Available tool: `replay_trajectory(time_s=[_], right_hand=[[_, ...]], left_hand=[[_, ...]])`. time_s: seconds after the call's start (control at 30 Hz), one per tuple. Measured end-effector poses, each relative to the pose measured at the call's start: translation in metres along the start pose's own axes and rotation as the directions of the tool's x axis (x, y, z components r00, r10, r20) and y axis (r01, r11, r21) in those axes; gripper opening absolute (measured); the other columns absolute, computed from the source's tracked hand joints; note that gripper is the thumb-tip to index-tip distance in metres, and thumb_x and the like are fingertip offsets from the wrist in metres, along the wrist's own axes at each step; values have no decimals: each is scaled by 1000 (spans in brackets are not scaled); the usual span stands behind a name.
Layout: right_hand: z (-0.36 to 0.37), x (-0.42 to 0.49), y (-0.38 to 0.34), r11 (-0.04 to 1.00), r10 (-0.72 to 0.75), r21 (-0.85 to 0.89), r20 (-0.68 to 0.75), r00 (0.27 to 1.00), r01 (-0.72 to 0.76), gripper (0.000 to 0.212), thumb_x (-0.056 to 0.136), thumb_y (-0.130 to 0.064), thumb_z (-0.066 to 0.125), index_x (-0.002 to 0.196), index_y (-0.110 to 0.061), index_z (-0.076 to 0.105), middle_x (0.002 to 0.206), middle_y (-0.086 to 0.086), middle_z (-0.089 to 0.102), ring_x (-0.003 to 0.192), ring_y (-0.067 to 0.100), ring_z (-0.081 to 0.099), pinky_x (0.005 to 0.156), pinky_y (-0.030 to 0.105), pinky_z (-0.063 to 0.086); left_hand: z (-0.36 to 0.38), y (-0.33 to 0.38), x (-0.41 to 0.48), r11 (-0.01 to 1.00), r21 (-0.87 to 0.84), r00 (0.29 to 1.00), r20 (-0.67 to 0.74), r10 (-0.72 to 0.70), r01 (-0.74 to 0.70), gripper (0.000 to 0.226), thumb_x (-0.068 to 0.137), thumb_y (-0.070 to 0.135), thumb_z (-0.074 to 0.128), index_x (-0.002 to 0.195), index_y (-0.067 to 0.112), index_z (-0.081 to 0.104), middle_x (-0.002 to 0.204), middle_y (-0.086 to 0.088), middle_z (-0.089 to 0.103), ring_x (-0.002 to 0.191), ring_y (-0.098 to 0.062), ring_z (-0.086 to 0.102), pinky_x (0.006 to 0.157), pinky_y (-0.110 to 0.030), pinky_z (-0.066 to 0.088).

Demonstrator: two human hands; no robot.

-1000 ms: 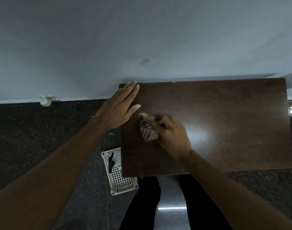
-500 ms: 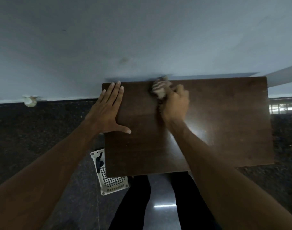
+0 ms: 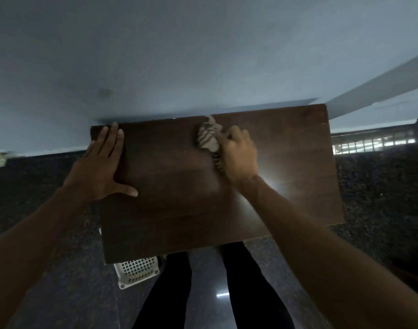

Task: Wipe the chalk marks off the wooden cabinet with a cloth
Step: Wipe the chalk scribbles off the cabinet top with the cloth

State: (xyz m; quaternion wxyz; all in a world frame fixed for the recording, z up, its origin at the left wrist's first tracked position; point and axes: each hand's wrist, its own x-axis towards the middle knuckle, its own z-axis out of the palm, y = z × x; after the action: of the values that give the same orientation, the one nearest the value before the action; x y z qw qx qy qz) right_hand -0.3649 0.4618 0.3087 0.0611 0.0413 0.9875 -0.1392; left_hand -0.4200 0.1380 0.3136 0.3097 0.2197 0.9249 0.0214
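Your right hand (image 3: 238, 155) had its fingers clamped round the cloth (image 3: 209, 136), upper centre of frame, on the cabinet (image 3: 179, 214) near its far edge. The cloth looked soft, light and floppy, so best gripped as a wad. Left hand (image 3: 98, 167) lay flat at the left edge, fingers straight.

The scene was dim and bluish. A soft patch of glare sat on the cabinet (image 3: 179, 210) top just right of the right hand (image 3: 238, 157), and a small bright streak showed on the polished floor (image 3: 208, 276) nearby. The cloth (image 3: 208, 136) and right hand were smeared by blur; the left hand (image 3: 101, 167) looked sharper. A shadow band lay on the wall (image 3: 203, 55) along the cabinet's far edge. Straight lines bowed toward the frame's edges.
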Motion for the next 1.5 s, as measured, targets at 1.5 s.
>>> replay_trajectory(time_s=[1.5], right_hand=[[-80, -135, 258, 623, 618, 288, 389, 683, -727, 22, 92, -31, 67, 95, -10, 70, 87, 7, 72, 87, 26, 70, 75, 36, 55]], left_hand=[[31, 8, 9, 939, -140, 946, -40, -322, 314, 159, 36, 33, 99, 159, 14, 1, 165, 5, -17, 153, -27, -4, 120, -58, 17]])
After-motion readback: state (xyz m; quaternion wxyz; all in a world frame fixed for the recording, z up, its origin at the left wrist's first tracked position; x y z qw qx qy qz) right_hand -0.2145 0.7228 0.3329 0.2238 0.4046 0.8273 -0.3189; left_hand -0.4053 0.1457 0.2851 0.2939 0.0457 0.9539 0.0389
